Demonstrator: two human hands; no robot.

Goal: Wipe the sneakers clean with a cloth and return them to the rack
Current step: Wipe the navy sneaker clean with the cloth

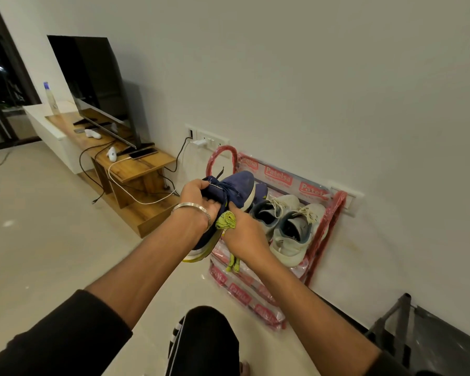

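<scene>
Low in the middle of the frame, two bare forearms reach up toward the frame's centre, where both hands meet at a navy sneaker [228,189]. Right hand [246,234], just below and right of centre, has its fingers curled tight around a bunched lime-green cloth [225,221], a tail of which hangs down beneath the wrist. Touching it on the left, the left hand [198,196], with a silver bangle [193,207] at the wrist, clamps its fingers over the sneaker's laced upper.

That sneaker's long axis runs diagonally: one end with its yellow-edged sole drops toward lower left, under the left wrist, while the other rises to upper right, over the rack. So the cloth sits directly against the shoe's near side, and I judge the wiping hand need only slide along that diagonal.

Beyond the hands, the red shoe rack [337,207] stands against the wall, carrying a second navy sneaker [262,194] and a pair of white sneakers [288,226] right of centre.
</scene>
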